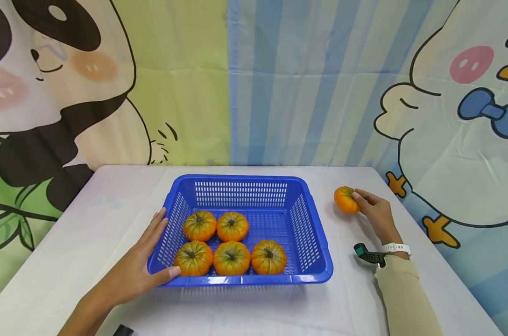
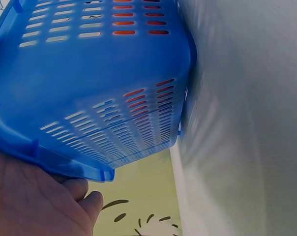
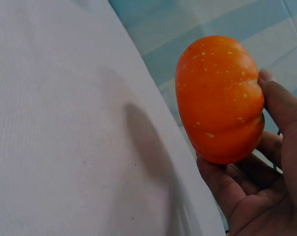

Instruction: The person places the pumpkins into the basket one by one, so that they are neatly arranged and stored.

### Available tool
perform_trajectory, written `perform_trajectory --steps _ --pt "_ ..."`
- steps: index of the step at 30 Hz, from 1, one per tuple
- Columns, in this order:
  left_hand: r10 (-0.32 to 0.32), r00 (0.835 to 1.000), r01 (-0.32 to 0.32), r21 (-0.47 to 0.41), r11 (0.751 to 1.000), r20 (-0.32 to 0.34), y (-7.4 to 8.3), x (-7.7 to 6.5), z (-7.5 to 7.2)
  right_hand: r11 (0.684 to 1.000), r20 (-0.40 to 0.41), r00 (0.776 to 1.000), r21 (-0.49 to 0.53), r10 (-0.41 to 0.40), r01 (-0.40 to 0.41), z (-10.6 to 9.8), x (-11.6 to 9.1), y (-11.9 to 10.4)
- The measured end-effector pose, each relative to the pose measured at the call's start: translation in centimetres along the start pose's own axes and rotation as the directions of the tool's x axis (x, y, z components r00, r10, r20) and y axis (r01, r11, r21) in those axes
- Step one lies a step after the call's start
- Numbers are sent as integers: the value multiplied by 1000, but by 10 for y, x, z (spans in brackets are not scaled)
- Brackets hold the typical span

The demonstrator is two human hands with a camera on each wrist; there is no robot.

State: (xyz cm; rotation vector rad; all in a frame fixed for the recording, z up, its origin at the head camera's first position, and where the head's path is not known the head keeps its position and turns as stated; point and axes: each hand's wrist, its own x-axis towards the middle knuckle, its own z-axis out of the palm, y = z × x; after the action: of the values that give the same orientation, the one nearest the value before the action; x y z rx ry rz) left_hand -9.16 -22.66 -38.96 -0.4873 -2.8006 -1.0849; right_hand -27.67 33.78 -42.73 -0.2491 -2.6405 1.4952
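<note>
My right hand (image 1: pixel 376 210) holds a small orange pumpkin (image 1: pixel 345 199) between thumb and fingers, over the table to the right of the basket. In the right wrist view the pumpkin's (image 3: pixel 220 101) smooth orange side shows, and its shadow falls on the cloth apart from it. My left hand (image 1: pixel 138 261) rests against the left side of a blue plastic basket (image 1: pixel 258 280), fingers extended along the rim and thumb on the near left corner. Several small pumpkins (image 1: pixel 232 258) sit in the basket's left and middle part, stems up. The left wrist view shows the basket's slotted outer wall (image 2: pixel 89 73).
A white cloth (image 1: pixel 90 205) covers the table. Behind it hangs a curtain (image 1: pixel 304 84) with cartoon animals and stripes. A black device (image 1: pixel 369 254) is worn at the right wrist, beside a white band (image 1: pixel 396 248). A dark object (image 1: pixel 123 330) shows at the bottom edge.
</note>
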Motion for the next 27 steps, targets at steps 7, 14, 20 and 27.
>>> perform_trajectory --steps 7,14,20,27 --pt "13 1000 -13 -13 1000 -5 -2 0 1 997 12 997 -24 -79 80 3 -4 -24" --pt "10 1000 -10 -8 1000 -2 0 1 0 982 50 981 -19 -189 190 8 -8 -56" --pt "7 1000 -7 -10 1000 0 0 1 -1 959 99 955 -12 -280 282 10 -16 -86" --pt "18 1000 -18 -22 1000 -6 -1 0 0 927 194 910 -10 -366 375 15 -29 -118"
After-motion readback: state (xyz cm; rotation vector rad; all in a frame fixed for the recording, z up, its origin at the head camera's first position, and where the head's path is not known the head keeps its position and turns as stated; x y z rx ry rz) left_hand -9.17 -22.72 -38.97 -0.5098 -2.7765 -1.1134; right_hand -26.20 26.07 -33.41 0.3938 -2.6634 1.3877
